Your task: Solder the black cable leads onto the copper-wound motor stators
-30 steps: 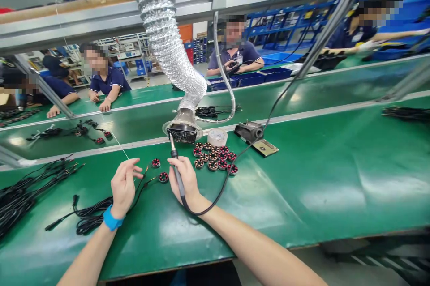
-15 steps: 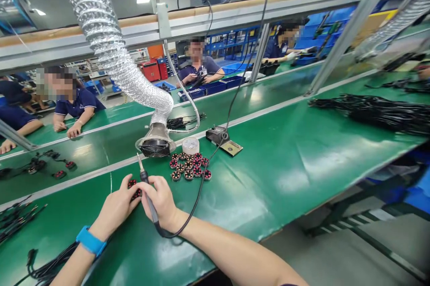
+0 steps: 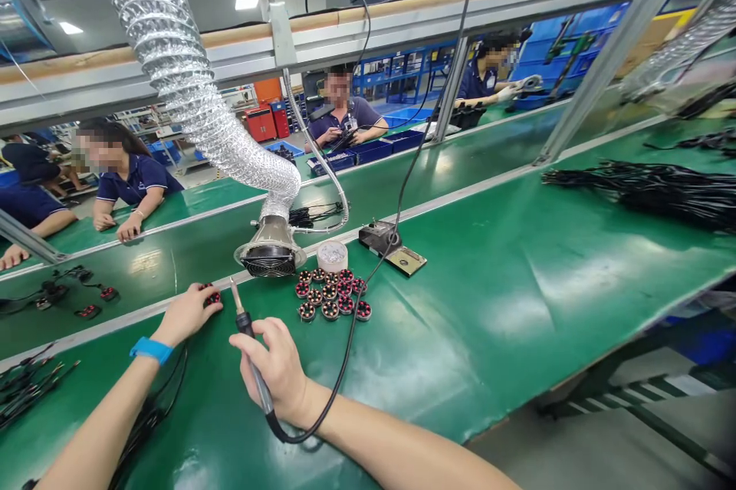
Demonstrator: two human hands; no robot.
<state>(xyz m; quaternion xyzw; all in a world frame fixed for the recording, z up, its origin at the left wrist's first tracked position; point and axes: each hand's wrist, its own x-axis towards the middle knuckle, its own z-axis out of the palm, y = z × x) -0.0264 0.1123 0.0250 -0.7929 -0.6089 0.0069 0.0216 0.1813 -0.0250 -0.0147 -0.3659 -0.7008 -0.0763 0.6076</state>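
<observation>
My right hand (image 3: pixel 279 367) is wrapped round a soldering iron (image 3: pixel 241 315), its metal tip pointing up and away from me. Farther left, my left hand (image 3: pixel 187 312), below a blue wristband, has its fingers closed on a small round motor part (image 3: pixel 212 297) with a red and black face, close to the bench's metal rail. The fingers cover much of that part. Black cables (image 3: pixel 143 421) lie under and beside my left forearm. Right of the iron's tip, several similar round motor parts (image 3: pixel 330 292) sit grouped on the green bench.
A fume extractor hood (image 3: pixel 270 248) on a foil duct hangs just beyond the iron's tip. A tape roll (image 3: pixel 332 256) and soldering iron stand (image 3: pixel 385 241) are behind the parts. Cable bundles (image 3: pixel 644 191) lie at right. Co-workers sit across the belt (image 3: pixel 218 233).
My left hand has taken hold of a motor part and moved it away toward the rail. The soldering iron has stayed in my right hand. The view has swung right.
</observation>
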